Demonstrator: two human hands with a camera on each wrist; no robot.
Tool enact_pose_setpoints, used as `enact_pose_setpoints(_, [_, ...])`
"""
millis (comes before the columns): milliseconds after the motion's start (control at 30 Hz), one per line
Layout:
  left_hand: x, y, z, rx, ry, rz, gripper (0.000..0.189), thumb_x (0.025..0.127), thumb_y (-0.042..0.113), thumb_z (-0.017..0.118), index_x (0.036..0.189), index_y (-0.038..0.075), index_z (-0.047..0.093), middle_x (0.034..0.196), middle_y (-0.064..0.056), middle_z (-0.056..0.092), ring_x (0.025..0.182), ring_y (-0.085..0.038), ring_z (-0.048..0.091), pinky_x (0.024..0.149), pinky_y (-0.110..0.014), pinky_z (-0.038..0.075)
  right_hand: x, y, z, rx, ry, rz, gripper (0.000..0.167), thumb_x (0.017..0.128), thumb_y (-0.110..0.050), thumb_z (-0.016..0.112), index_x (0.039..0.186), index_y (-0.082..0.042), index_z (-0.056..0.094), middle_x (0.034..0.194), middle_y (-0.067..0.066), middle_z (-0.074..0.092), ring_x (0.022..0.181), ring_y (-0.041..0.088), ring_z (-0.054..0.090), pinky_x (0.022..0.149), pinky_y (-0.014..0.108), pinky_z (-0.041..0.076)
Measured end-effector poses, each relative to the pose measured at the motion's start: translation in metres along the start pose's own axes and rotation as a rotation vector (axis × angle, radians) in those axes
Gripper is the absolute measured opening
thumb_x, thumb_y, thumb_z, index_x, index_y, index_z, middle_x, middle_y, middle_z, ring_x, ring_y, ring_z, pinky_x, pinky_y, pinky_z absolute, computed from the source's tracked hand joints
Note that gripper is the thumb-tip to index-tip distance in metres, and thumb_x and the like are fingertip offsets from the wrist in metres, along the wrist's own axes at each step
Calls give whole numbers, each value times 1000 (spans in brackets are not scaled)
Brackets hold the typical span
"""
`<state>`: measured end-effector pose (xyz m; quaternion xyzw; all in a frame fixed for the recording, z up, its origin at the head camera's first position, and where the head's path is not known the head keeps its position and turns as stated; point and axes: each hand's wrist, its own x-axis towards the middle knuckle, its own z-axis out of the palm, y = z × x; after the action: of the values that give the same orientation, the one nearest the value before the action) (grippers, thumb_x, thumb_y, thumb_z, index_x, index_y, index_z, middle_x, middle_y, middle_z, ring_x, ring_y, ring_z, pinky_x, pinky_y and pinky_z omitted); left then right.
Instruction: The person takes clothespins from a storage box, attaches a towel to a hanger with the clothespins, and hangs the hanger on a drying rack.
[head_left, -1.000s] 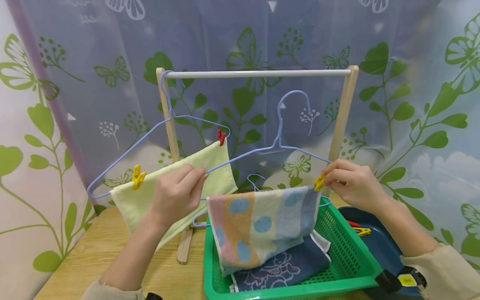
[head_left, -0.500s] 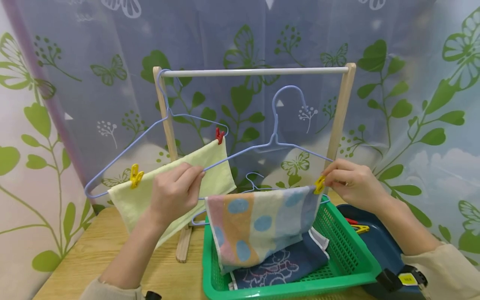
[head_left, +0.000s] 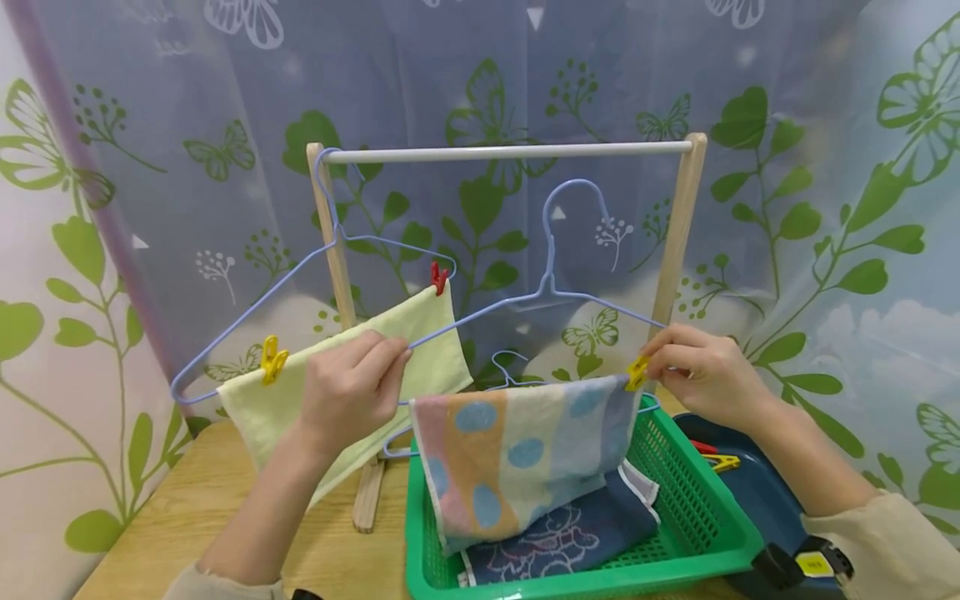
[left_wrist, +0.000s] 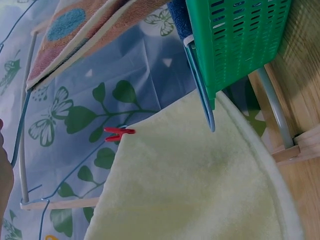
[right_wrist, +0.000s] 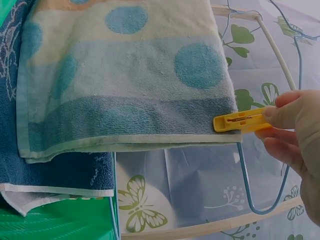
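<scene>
A blue wire hanger point(head_left: 550, 288) is held up in front of the rack, its hook free of the bar. My left hand point(head_left: 351, 382) grips the left shoulder of this hanger. Over its lower bar hangs a folded towel point(head_left: 528, 483) with pastel stripes and blue dots. At the towel's top right corner, my right hand point(head_left: 705, 372) pinches the handles of a yellow clothespin point(right_wrist: 240, 120). In the right wrist view the clothespin's nose lies over the towel edge, by the hanger's bent end point(right_wrist: 260, 211).
A second hanger point(head_left: 255, 305) hangs from the rack bar point(head_left: 510, 153), its pale yellow towel point(head_left: 431, 354) clipped by red and yellow clothespins. Below stands a green basket point(head_left: 697, 562) with a dark blue towel point(head_left: 573, 537). A blue tray point(head_left: 757, 492) holds more clothespins at right.
</scene>
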<state>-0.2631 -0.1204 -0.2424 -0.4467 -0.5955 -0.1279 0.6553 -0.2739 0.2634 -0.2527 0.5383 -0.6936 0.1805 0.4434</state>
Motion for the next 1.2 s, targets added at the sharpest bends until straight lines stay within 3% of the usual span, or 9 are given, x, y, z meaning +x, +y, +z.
enact_pose_setpoints(200, [-2, -1, 1, -2, -3, 0, 24, 90, 9, 50, 71, 1, 62, 58, -2, 52, 38, -12, 43, 33, -23, 34, -1, -1, -1, -1, -54, 85, 34, 94, -33, 49, 84, -4, 65, 90, 10, 61, 69, 16, 59, 52, 14, 46])
enact_pose_setpoints(467, [-5, -2, 0, 0, -10, -12, 23, 89, 9, 50, 71, 1, 63, 58, -2, 52, 39, -12, 44, 33, -23, 34, -1, 0, -1, -56, -81, 35, 37, 96, -33, 46, 81, -5, 65, 95, 11, 61, 88, 21, 58, 80, 9, 43])
enact_pose_setpoints(533, [-5, -2, 0, 3, -13, -15, 24, 89, 9, 50, 71, 1, 63, 58, -2, 52, 39, -12, 44, 33, -23, 34, -2, 1, -2, -77, -61, 11, 37, 96, -32, 46, 81, -4, 66, 95, 13, 61, 88, 22, 59, 81, 9, 43])
enact_pose_setpoints(700, [-7, -2, -1, 12, -25, -26, 23, 89, 9, 50, 72, 1, 63, 59, -3, 52, 40, -12, 45, 33, -23, 34, -7, 6, -6, -128, -6, -6, 39, 96, -31, 46, 77, -4, 67, 89, 13, 62, 83, 22, 60, 72, 12, 47])
enact_pose_setpoints(900, [-8, -1, 0, 16, -24, -35, 23, 89, 9, 50, 72, 2, 63, 59, -3, 52, 40, -13, 45, 33, -24, 33, -23, 7, -20, -167, -40, 94, 41, 96, -35, 45, 78, -5, 67, 88, 9, 63, 78, 14, 57, 57, 15, 46])
enact_pose_setpoints(1067, [-8, -1, -1, 18, -22, -35, 23, 88, 9, 50, 72, 1, 63, 59, -3, 52, 40, -13, 45, 33, -24, 33, -48, 18, -30, -174, -45, 132, 39, 95, -35, 46, 79, -7, 67, 82, 4, 63, 70, 5, 54, 53, 14, 43])
enact_pose_setpoints(1200, [-7, -1, -1, 22, -19, -36, 23, 88, 9, 50, 71, 1, 63, 58, -3, 52, 39, -13, 45, 32, -24, 33, -70, 24, -41, -199, -154, 276, 2, 84, -9, 67, 82, -9, 67, 78, 0, 62, 69, 5, 57, 54, 15, 46])
